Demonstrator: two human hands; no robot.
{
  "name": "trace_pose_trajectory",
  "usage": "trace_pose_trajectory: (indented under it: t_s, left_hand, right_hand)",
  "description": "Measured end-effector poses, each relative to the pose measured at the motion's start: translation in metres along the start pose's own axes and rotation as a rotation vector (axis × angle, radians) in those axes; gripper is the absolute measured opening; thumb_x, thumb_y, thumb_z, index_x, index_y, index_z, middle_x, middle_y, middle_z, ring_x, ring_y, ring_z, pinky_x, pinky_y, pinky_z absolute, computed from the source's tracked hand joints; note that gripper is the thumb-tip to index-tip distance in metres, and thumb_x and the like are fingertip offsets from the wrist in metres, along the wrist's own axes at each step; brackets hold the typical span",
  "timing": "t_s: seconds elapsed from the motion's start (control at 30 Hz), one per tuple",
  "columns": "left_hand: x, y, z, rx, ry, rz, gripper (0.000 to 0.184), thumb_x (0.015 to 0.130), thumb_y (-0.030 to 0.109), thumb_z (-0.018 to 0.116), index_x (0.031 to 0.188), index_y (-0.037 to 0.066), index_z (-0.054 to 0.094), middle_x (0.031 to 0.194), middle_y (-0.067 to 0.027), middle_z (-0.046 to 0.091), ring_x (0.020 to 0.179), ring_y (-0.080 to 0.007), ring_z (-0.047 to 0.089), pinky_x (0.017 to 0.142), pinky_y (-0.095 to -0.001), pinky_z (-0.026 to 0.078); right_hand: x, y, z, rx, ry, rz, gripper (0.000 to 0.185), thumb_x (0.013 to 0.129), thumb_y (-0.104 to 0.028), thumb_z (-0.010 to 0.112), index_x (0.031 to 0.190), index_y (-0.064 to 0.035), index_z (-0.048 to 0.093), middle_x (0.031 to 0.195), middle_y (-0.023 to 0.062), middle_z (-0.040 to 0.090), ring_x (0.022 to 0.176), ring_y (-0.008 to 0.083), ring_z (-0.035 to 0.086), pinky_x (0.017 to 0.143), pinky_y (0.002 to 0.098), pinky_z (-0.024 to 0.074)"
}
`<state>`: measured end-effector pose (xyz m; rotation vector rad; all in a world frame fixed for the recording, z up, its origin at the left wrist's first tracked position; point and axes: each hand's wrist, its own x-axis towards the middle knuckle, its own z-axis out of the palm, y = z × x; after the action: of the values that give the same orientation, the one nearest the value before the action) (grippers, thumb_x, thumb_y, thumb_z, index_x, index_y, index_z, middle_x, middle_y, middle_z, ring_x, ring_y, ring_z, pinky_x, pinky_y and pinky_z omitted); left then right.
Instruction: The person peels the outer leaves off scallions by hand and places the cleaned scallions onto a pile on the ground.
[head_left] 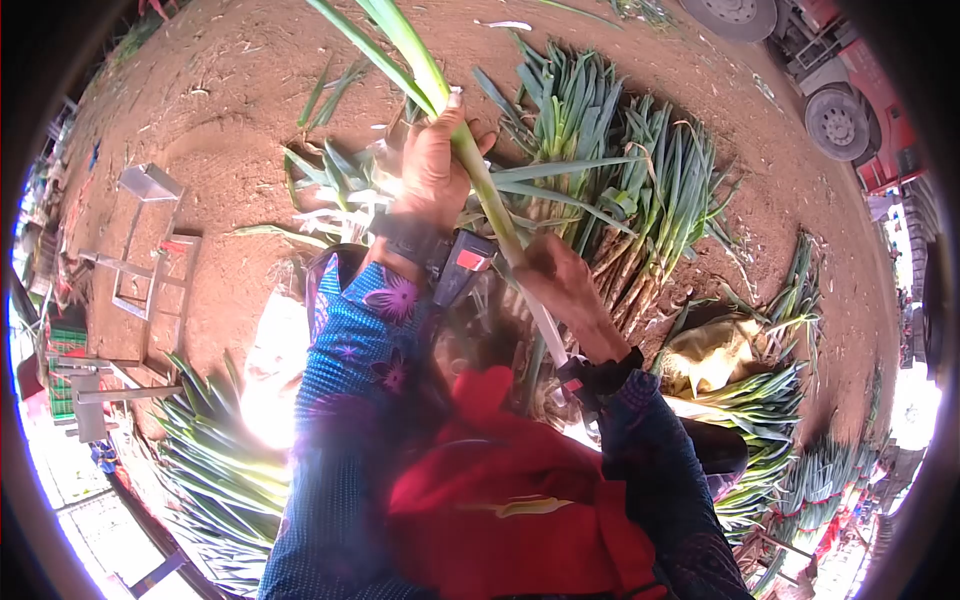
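Observation:
One long leek (484, 185) runs slantwise across the view, its green leaves at the top and its pale stalk at the bottom. My left hand (435, 165) is closed round it just below where the leaves fork. Lower down, the fingers of my right hand (562, 285) are wrapped round the pale stalk. Beyond my hands lie bundles of leeks (655, 190) on the ground, their leaves pointing away from me. Loose leaves (335, 180) are scattered left of my left wrist. A red apron (510, 510) covers my lap, with a yellowish leaf scrap on it.
A large heap of leeks (215, 460) is at the lower left and another pile (755, 430) at the right, beside a tan sack (712, 352). A metal frame (150, 265) stands on the bare earth at left. A red vehicle's wheel (838, 124) shows at upper right.

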<state>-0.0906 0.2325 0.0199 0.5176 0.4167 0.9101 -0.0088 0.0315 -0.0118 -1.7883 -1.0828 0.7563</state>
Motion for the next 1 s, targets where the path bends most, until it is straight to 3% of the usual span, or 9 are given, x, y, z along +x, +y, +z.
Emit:
trace_pose_trajectory:
  t_s: [0.17, 0.37, 0.57, 0.6, 0.7, 0.73, 0.87, 0.9, 1.0]
  left_hand:
    - [0.001, -0.008, -0.003, 0.0, -0.003, -0.039, 0.021, 0.084, 0.015, 0.07, 0.1, 0.008, 0.057, 0.09, -0.0036, 0.054, 0.085, -0.0188, 0.055, 0.083, -0.0445, 0.053]
    - [0.001, -0.015, -0.001, 0.073, 0.043, -0.046, 0.022, 0.084, 0.013, 0.07, 0.101, 0.008, 0.057, 0.09, -0.0031, 0.055, 0.084, -0.0192, 0.054, 0.081, -0.0462, 0.053]
    - [0.005, -0.009, 0.002, 0.076, 0.153, 0.026, 0.024, 0.084, 0.013, 0.07, 0.103, 0.007, 0.056, 0.09, -0.0036, 0.055, 0.084, -0.0204, 0.054, 0.081, -0.0468, 0.053]
    - [0.01, -0.008, -0.002, 0.078, 0.145, 0.052, 0.026, 0.083, 0.012, 0.07, 0.104, 0.006, 0.055, 0.093, -0.005, 0.055, 0.087, -0.0215, 0.054, 0.083, -0.0479, 0.053]
    - [0.01, 0.0, -0.01, 0.048, 0.169, 0.138, 0.049, 0.08, 0.008, 0.072, 0.115, 0.002, 0.039, 0.095, -0.0125, 0.058, 0.08, -0.0242, 0.059, 0.072, -0.0434, 0.055]
    - [0.008, 0.003, -0.009, 0.058, 0.215, 0.151, 0.053, 0.08, 0.01, 0.073, 0.117, 0.002, 0.036, 0.096, -0.0132, 0.058, 0.085, -0.0255, 0.058, 0.074, -0.0437, 0.055]
    - [0.038, 0.012, -0.049, 0.112, 0.188, 0.2, 0.072, 0.077, 0.017, 0.077, 0.127, 0.005, 0.025, 0.106, -0.0132, 0.054, 0.098, -0.0299, 0.054, 0.081, -0.0486, 0.054]
    - [0.03, 0.014, -0.039, 0.027, 0.28, 0.199, 0.032, 0.079, 0.013, 0.076, 0.102, 0.01, 0.053, 0.091, -0.0033, 0.05, 0.083, -0.0216, 0.052, 0.08, -0.0448, 0.052]
    - [0.022, 0.017, -0.034, 0.053, 0.383, 0.216, 0.031, 0.079, 0.012, 0.076, 0.099, 0.009, 0.053, 0.087, -0.0035, 0.051, 0.079, -0.0211, 0.053, 0.079, -0.0452, 0.054]
  right_hand:
    - [-0.002, 0.01, -0.007, 0.189, -0.13, 0.105, 0.02, 0.079, -0.016, 0.069, 0.09, -0.0046, 0.056, 0.078, 0.0018, 0.057, 0.071, 0.012, 0.054, 0.063, 0.0273, 0.0438]
    - [-0.009, 0.013, -0.007, 0.075, -0.082, 0.04, 0.016, 0.08, -0.012, 0.066, 0.087, -0.0034, 0.055, 0.076, 0.0048, 0.057, 0.067, 0.013, 0.055, 0.06, 0.0294, 0.044]
    - [-0.028, -0.005, 0.007, -0.375, 0.091, -0.571, 0.008, 0.077, -0.003, 0.059, 0.081, -0.0036, 0.052, 0.071, 0.0126, 0.054, 0.066, 0.03, 0.06, 0.061, 0.0372, 0.0491]
    - [-0.027, 0.005, 0.006, -0.346, 0.11, -0.59, 0.009, 0.08, -0.005, 0.061, 0.086, -0.0045, 0.054, 0.074, 0.0083, 0.059, 0.069, 0.0228, 0.062, 0.063, 0.0335, 0.0498]
    - [-0.041, 0.0, -0.017, 0.316, 0.193, -0.041, 0.007, 0.085, -0.009, 0.06, 0.089, -0.0046, 0.057, 0.085, 0.0067, 0.063, 0.074, 0.0169, 0.062, 0.067, 0.0306, 0.0492]
    - [-0.043, 0.008, -0.024, 0.596, 0.335, -0.069, 0.01, 0.085, -0.009, 0.06, 0.094, -0.0044, 0.058, 0.09, 0.0052, 0.064, 0.081, 0.0151, 0.061, 0.077, 0.03, 0.0481]
    - [-0.048, 0.061, -0.07, 1.11, 0.574, 0.066, 0.014, 0.085, -0.011, 0.059, 0.098, -0.0058, 0.058, 0.091, 0.0056, 0.062, 0.089, 0.0194, 0.06, 0.085, 0.0359, 0.0467]
    - [-0.053, 0.086, -0.08, 1.233, 0.56, 0.051, 0.014, 0.084, -0.012, 0.059, 0.097, -0.0063, 0.058, 0.09, 0.0046, 0.061, 0.091, 0.0192, 0.059, 0.087, 0.0374, 0.0462]
    - [-0.073, 0.107, -0.095, 1.422, 0.69, 0.046, 0.013, 0.084, -0.012, 0.061, 0.095, -0.0062, 0.059, 0.091, 0.0042, 0.062, 0.093, 0.0196, 0.059, 0.09, 0.0385, 0.0454]
